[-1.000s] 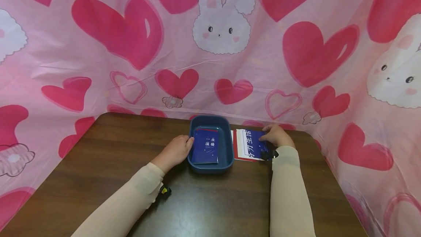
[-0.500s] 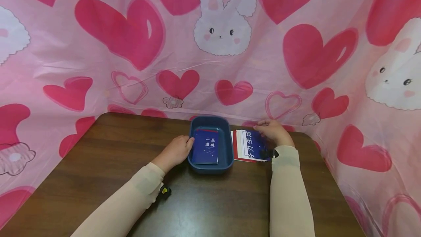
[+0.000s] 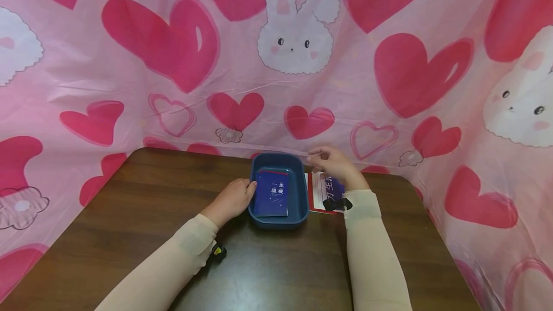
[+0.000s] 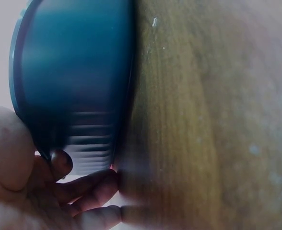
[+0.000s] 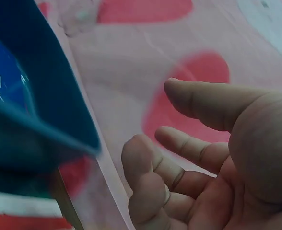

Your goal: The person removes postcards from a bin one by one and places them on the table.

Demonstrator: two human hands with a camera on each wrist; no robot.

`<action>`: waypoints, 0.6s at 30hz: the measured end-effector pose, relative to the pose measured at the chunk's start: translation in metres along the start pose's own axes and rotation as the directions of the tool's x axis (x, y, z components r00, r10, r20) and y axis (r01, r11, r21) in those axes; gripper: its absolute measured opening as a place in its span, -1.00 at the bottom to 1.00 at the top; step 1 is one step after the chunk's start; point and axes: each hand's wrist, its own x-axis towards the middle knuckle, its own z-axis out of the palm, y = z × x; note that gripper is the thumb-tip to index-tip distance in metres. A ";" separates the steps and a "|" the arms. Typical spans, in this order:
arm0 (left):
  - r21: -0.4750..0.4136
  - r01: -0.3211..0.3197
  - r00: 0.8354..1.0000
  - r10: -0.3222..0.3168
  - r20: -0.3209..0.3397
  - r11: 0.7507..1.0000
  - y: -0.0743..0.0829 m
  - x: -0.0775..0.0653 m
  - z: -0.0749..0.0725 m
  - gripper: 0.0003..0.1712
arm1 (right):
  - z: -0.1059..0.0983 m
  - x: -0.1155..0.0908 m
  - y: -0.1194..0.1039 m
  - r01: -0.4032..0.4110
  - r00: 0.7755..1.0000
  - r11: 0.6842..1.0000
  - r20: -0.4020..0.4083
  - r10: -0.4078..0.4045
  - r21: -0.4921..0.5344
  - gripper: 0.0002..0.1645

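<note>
A dark blue plastic bin (image 3: 278, 224) stands near the far edge of the table. My left hand (image 3: 233, 198) grips its left rim, thumb over the edge and fingers against the outer wall (image 4: 74, 62). Inside lie blue booklets, the top booklet (image 3: 271, 200) printed with white characters and a red strip showing at its far end. Right of the bin lies a fanned pile of booklets (image 3: 317, 196) in red, white and blue, partly covered by my right hand (image 3: 337, 164). That hand is raised above the pile's far end, fingers loosely bent, nothing between thumb and fingers in the right wrist view.
The brown wooden table (image 3: 268, 272) ends just behind the bin at a pink curtain (image 3: 242, 76) with hearts and rabbits. More curtain hangs along the left and right sides. A black wrist strap (image 3: 337, 204) sits over the pile's near part.
My right hand has lifted off the blue booklet on the right-hand pile and moved left toward the bin's right rim, holding nothing. My left hand and the bin have stayed in place.
</note>
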 end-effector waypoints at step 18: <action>0.023 -0.013 1.000 0.013 -0.016 1.000 0.001 0.000 0.002 -0.42 | 0.078 0.023 -0.039 -0.030 0.999 0.931 0.027 0.043 -0.363 -0.31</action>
